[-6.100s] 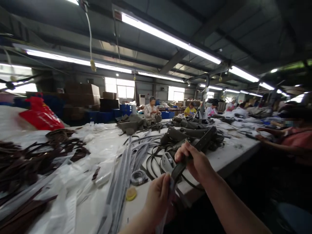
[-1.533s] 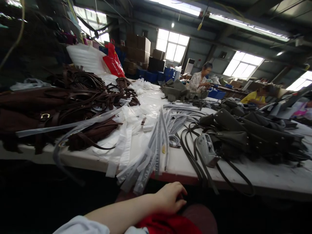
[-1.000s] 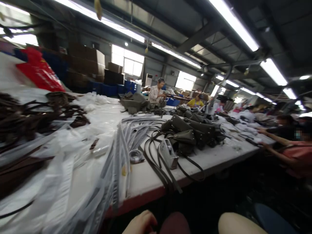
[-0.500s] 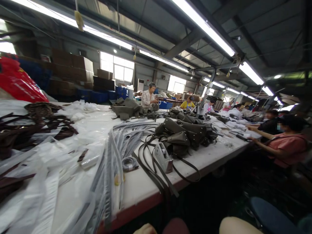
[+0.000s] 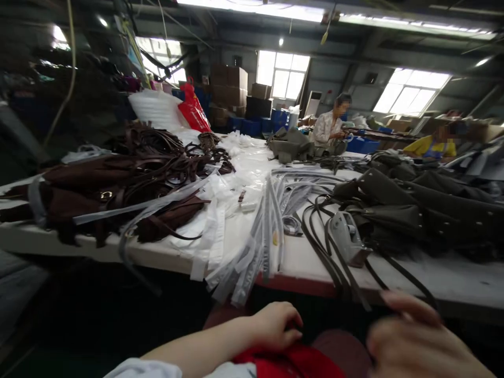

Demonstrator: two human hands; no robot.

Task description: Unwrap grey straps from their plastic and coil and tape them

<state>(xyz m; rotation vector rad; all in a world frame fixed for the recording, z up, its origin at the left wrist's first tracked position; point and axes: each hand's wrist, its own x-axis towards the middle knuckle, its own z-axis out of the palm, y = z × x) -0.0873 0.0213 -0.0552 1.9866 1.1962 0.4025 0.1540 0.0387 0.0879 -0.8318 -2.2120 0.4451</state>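
Observation:
My left hand point(image 5: 275, 325) rests low in front of me, below the table edge, with its fingers curled down onto my lap beside red cloth point(image 5: 291, 363); I see nothing in it. My right hand point(image 5: 417, 341) is at the lower right, smeared by motion, its fingers stretched forward. Just past it dark straps point(image 5: 334, 257) hang over the table edge point(image 5: 299, 286). A grey tape dispenser point(image 5: 346, 239) stands among those straps. Clear plastic sleeves point(image 5: 260, 247) fan out over the edge in front of my left hand.
Brown straps and bags point(image 5: 118, 184) are heaped at the table's left. Dark olive bags point(image 5: 425, 210) are piled at the right. A red bag point(image 5: 192, 110) and white sack stand at the back. Two seated people point(image 5: 328, 128) work at the far end.
The view has swung left and down. My left hand and forearm have come fully into view on my lap, and my right hand has risen into the lower right, blurred.

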